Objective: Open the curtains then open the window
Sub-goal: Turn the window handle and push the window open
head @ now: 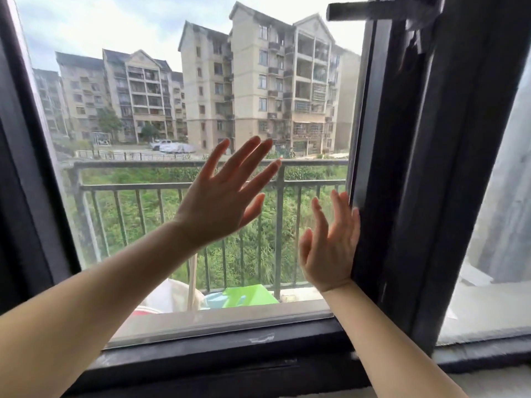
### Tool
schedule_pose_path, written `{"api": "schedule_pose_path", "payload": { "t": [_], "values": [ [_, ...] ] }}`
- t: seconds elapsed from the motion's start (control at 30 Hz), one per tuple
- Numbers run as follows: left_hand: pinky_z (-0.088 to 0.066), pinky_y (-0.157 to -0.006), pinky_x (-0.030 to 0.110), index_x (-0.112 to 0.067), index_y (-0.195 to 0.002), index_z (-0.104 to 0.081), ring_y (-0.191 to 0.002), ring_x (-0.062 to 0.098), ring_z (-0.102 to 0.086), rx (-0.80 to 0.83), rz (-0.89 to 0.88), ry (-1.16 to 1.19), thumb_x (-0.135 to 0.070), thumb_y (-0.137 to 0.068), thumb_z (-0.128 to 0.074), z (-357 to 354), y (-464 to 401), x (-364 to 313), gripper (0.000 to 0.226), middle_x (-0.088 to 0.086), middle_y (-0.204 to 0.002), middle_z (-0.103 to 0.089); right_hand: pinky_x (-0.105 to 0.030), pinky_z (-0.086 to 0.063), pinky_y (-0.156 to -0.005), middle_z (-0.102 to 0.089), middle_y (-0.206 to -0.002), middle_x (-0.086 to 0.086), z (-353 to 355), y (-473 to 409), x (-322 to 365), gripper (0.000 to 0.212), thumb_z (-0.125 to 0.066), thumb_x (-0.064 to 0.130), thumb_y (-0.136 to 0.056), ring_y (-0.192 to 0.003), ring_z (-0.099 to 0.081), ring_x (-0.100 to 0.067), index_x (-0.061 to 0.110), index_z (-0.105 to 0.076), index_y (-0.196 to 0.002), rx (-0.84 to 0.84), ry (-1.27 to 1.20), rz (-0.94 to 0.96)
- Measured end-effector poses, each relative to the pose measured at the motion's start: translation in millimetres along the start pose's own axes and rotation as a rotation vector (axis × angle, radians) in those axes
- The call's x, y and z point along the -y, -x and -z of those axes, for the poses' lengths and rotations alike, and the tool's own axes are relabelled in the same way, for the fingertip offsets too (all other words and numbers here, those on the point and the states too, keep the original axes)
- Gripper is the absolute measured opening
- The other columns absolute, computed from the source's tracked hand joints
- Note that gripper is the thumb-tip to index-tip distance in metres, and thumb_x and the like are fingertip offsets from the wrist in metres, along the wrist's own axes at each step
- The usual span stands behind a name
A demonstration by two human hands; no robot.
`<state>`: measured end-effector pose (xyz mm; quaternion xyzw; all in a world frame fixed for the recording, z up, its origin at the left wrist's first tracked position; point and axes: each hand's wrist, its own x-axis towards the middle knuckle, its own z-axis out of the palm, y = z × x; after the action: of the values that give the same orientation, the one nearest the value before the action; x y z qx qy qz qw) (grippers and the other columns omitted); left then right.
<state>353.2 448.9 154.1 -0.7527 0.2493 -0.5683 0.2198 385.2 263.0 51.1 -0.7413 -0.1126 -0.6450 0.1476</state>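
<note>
**Both palms spread at the dark-framed window**

Left hand (222,193): fingers fully splayed, palm toward the glass pane (138,81), reaching up from 8 o'clock to the middle of the view. It grips nothing. Whether the palm presses the glass or hovers just short of it cannot be told.

Right hand (330,245): at about 4 o'clock of centre, fingers extended and apart, nothing held. Its little-finger edge lies against the inner side of the vertical frame post (402,168); the thumb stands free toward the left hand. The two hands are near but not touching.

Window: the pane fills the left and centre, bounded by a dark left frame (26,182) at 9 o'clock and a dark bottom rail (230,349) at 6 o'clock, scuffed with pale marks. A dark handle (370,10) juts sideways from the post at 1 o'clock. A second pane (494,225) sits at 3 o'clock, looking onto a pale wall.

Beyond the glass: a metal railing (172,186), green and blue plastic items (247,295) and a white sack (169,294) on the ledge, overgrown green ground, beige apartment blocks (258,81) under overcast sky. No curtain covers the pane.
</note>
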Motion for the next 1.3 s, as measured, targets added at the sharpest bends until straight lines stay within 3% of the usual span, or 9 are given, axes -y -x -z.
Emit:
{"api": "schedule_pose_path", "payload": {
  "t": [0.13,0.33,0.57,0.73,0.9,1.07,1.2,1.3],
  "values": [
    [-0.008,-0.112,0.048,-0.012,-0.141,-0.024,-0.138,0.023,-0.014,0.037,0.007,-0.055,-0.041,-0.090,-0.034,-19,-2,5,0.058,0.012,-0.150,-0.012,-0.043,-0.009,-0.116,-0.028,-0.141,-0.017,-28,-7,-6,0.043,-0.024,0.026,-0.092,-0.134,-0.026,-0.033,0.010,-0.035,-0.131,0.016,-0.042,0.011],
    [-0.010,-0.113,0.047,-0.010,-0.139,-0.028,-0.140,0.026,-0.020,0.104,0.035,-0.161,-0.039,-0.091,-0.030,-73,-7,16,0.056,0.014,-0.151,-0.010,-0.040,-0.008,-0.118,-0.025,-0.144,-0.015,-108,-20,-17,0.048,-0.011,0.033,-0.096,-0.136,-0.025,-0.031,0.012,-0.031,-0.134,0.129,-0.168,-0.015],
    [0.000,-0.111,0.047,-0.009,-0.140,-0.021,-0.141,0.026,-0.016,0.198,0.092,-0.273,-0.041,-0.093,-0.036,-125,-16,30,0.059,0.015,-0.149,-0.004,-0.037,-0.003,-0.118,-0.019,-0.146,-0.011,-200,-34,-23,0.049,-0.006,0.036,-0.097,-0.137,-0.022,-0.030,0.014,-0.026,-0.136,0.240,-0.309,-0.009],
    [0.008,-0.110,0.051,-0.006,-0.141,-0.019,-0.142,0.032,-0.010,0.278,0.110,-0.334,-0.040,-0.094,-0.032,-154,-17,39,0.060,0.020,-0.153,-0.006,-0.045,-0.013,-0.117,-0.023,-0.145,-0.009,-254,-39,-20,0.048,-0.009,0.035,-0.097,-0.136,-0.027,-0.028,0.015,-0.027,-0.137,0.202,-0.468,0.010],
    [0.021,-0.105,0.054,-0.001,-0.135,0.004,-0.140,0.039,0.006,0.297,0.128,-0.406,-0.039,-0.092,-0.012,-182,-16,46,0.060,0.026,-0.150,0.009,-0.048,-0.025,-0.112,-0.024,-0.144,-0.005,-304,-43,-11,0.045,-0.010,0.036,-0.097,-0.134,-0.028,-0.025,0.021,-0.020,-0.139,0.201,-0.618,0.014],
    [0.020,-0.105,0.055,0.002,-0.135,0.009,-0.140,0.039,0.007,0.336,0.160,-0.440,-0.044,-0.094,-0.016,-191,-17,47,0.066,0.026,-0.150,0.011,-0.049,-0.028,-0.109,-0.020,-0.146,-0.004,-313,-43,-9,0.048,-0.009,0.038,-0.097,-0.134,-0.027,-0.027,0.018,-0.026,-0.138,0.252,-0.621,0.033],
    [0.015,-0.107,0.053,0.001,-0.136,0.013,-0.141,0.036,0.010,0.434,0.191,-0.408,-0.041,-0.095,-0.013,-184,-20,43,0.064,0.022,-0.151,0.014,-0.046,-0.041,-0.103,-0.008,-0.153,0.002,-287,-43,-11,0.047,-0.019,0.036,-0.097,-0.137,-0.029,-0.027,0.024,-0.015,-0.143,0.416,-0.579,0.024],
    [0.021,-0.103,0.054,-0.004,-0.141,0.013,-0.138,0.033,0.021,0.526,0.255,-0.367,-0.038,-0.096,-0.014,-171,-24,40,0.062,0.019,-0.145,0.026,-0.034,-0.054,-0.085,0.006,-0.158,0.001,-248,-53,-13,0.064,-0.038,0.017,-0.093,-0.133,-0.037,-0.026,0.025,-0.002,-0.146,0.737,-0.530,0.010]
  ]
}}
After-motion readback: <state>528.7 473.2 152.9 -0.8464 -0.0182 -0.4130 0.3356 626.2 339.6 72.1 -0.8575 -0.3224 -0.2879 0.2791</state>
